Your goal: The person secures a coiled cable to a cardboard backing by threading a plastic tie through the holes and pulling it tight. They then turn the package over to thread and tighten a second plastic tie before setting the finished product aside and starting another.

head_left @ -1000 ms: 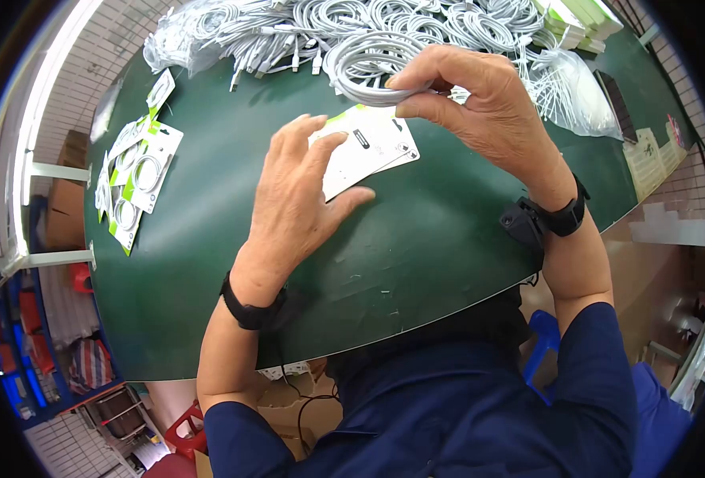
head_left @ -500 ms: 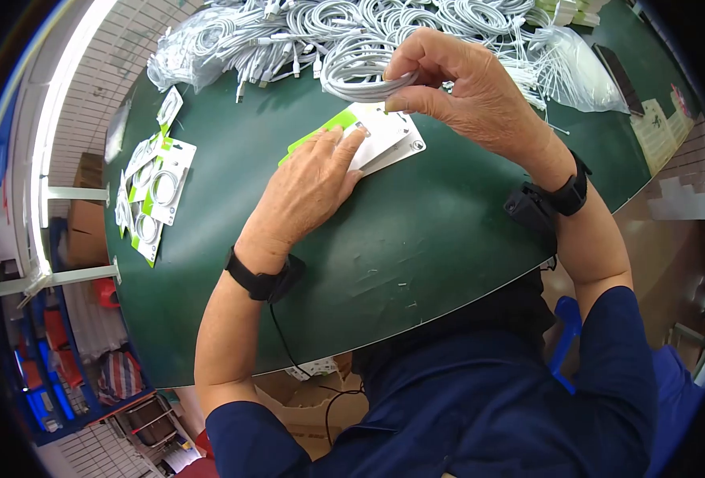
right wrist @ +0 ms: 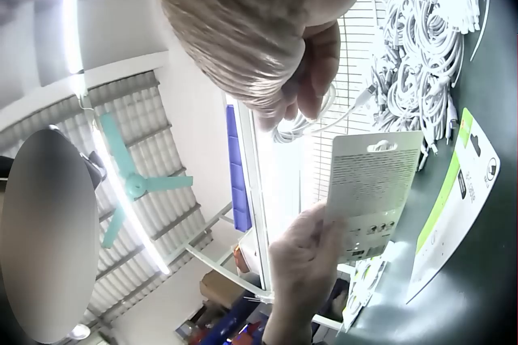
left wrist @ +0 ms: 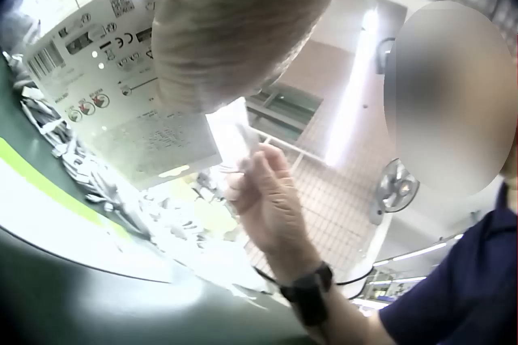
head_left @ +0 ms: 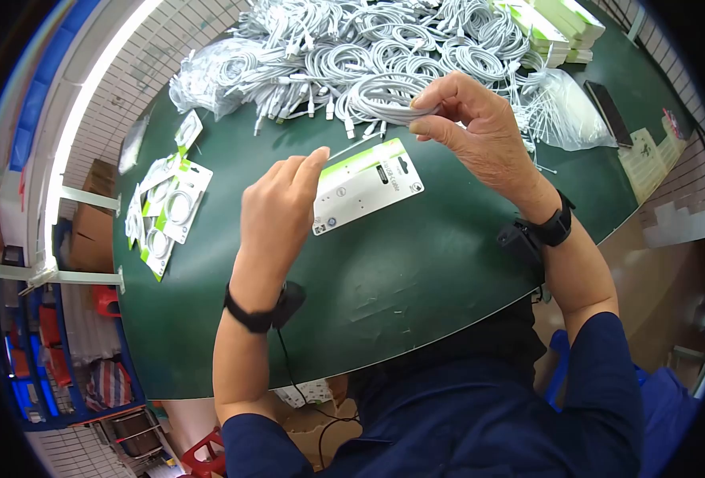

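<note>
My left hand (head_left: 277, 203) holds a printed packaging card (right wrist: 374, 187) on edge; the head view shows little more than its thin side. Fine print and a slotted hanging hole show on this card in the right wrist view. Below it a second white-and-green card (head_left: 372, 187), marked as a cable card, lies face up on the green table. Between thumb and fingers, my right hand (head_left: 480, 131) pinches a coiled white cable (head_left: 380, 99) in front of the cable pile.
A big heap of white cables (head_left: 352, 60) covers the back of the table (head_left: 368, 295). Cards with coiled cables (head_left: 177, 209) lie at left. Back right are stacked green-and-white cards (head_left: 539, 32), a plastic bag (head_left: 571, 111) and a dark flat object (head_left: 607, 111).
The left hand has lifted one card off the other and turned it on edge. The lower card now lies uncovered. The right hand keeps its pinch on the coiled cable.
</note>
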Available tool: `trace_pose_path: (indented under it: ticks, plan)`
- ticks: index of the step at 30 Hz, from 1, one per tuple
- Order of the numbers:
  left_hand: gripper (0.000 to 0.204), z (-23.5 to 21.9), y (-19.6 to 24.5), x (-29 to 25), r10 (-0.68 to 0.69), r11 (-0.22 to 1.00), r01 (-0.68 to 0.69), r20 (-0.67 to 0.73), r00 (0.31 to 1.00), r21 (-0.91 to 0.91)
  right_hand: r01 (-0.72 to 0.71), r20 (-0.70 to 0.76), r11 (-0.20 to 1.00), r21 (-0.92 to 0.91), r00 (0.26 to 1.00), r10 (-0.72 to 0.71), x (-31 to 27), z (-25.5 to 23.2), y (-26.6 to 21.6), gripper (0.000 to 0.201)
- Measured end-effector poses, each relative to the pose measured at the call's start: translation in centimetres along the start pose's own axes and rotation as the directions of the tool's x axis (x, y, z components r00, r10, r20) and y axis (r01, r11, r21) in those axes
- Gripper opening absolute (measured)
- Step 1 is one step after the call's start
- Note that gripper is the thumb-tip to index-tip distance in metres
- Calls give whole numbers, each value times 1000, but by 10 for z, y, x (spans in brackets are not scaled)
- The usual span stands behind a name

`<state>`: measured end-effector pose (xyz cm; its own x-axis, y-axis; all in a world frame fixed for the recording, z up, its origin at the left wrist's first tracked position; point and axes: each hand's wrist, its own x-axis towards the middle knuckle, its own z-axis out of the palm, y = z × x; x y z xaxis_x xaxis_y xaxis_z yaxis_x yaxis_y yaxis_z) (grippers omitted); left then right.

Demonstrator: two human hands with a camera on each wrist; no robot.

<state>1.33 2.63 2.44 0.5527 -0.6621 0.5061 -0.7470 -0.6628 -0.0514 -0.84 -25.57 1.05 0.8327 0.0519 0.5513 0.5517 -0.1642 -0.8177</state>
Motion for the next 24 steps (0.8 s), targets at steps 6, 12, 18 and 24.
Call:
trace_pose_path:
  ticks: [6,12,18,24]
  plan:
    - [28,-24,71,-27,11,996,-1,109,994,-88,152,130,986,-75,981,-141,-10,21,-18,14]
    - [22,7,55,-30,26,992,-21,38,999,-121,272,261,939,-211,941,-215,-23,51,-8,17]
    - [14,12,48,-14,-24,977,20,-15,1000,-211,121,95,980,-159,990,-107,-23,56,7,14]
    - [18,-12,65,-27,-77,939,-26,-282,956,-343,271,53,940,-208,963,-266,-18,57,11,19]
